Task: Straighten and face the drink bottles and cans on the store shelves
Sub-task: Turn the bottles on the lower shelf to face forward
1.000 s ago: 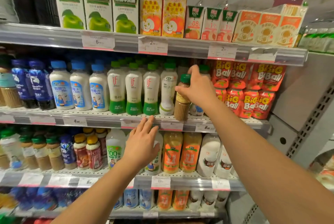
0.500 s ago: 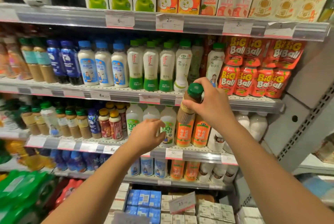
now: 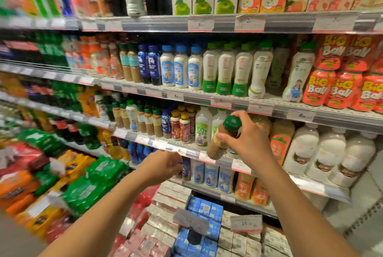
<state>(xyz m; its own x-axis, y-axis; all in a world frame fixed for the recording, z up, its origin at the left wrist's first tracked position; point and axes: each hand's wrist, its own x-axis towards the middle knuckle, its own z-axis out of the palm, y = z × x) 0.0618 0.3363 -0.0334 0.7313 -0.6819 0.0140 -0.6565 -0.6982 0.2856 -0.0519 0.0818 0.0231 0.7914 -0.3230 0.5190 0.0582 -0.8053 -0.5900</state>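
Glossy plastic bottle (image 3: pixel 221 140) with ribbed green cap (image 3: pixel 232 122); perforated matt metal shelf (image 3: pixel 339 112)

A shop aisle: tiered shelves (image 3: pixel 228 99) of bottled drinks (image 3: pixel 181 68), price tags (image 3: pixel 200 24) along edges.

The held bottle (image 3: pixel 222 137) is tan-brown with a dark green cap. Right of it stand orange-labelled bottles (image 3: pixel 279 145), then white ones (image 3: pixel 298 151) with brown labels. Above it, white bottles (image 3: pixel 224 72) carry green caps and green bases.
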